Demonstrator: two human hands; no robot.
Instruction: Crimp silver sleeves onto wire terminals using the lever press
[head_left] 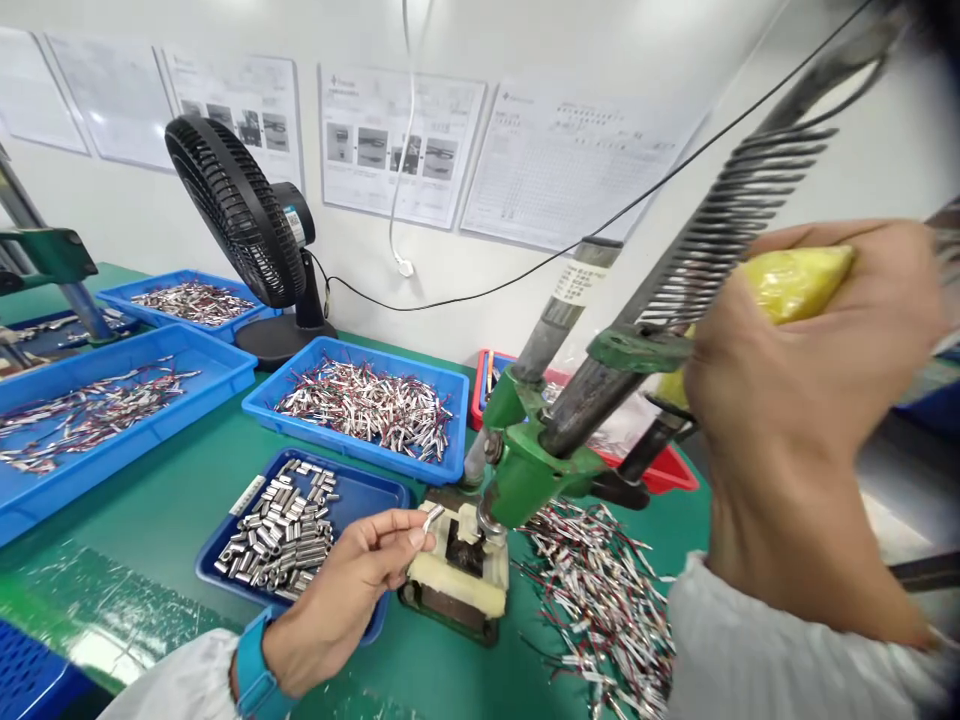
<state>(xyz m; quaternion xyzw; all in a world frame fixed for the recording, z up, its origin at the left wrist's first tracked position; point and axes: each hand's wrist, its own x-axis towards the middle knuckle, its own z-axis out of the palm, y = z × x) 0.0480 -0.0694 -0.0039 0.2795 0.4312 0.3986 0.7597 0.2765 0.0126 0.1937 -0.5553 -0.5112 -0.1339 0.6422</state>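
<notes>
My left hand (352, 575), with a blue band at the wrist, pinches a small shiny metal sleeve (434, 514) between thumb and fingertips. It holds the sleeve beside the padded base (459, 592) of a green hand press (517, 470), left of the ram's lower end. My right hand (817, 400) is raised at the right and wrapped round the press's yellow-covered handle (799, 283). A coil spring (731, 215) runs along the press column next to that hand. Left of the base, a dark blue tray (382, 492) holds many metal sleeves (281, 530).
Loose wired parts (600, 600) lie heaped right of the press. Behind are a blue tray (457, 425) of similar parts, a red bin (675, 470) and a black fan (240, 215). More blue trays (217, 375) stand left. A black cable (480, 294) crosses behind the press.
</notes>
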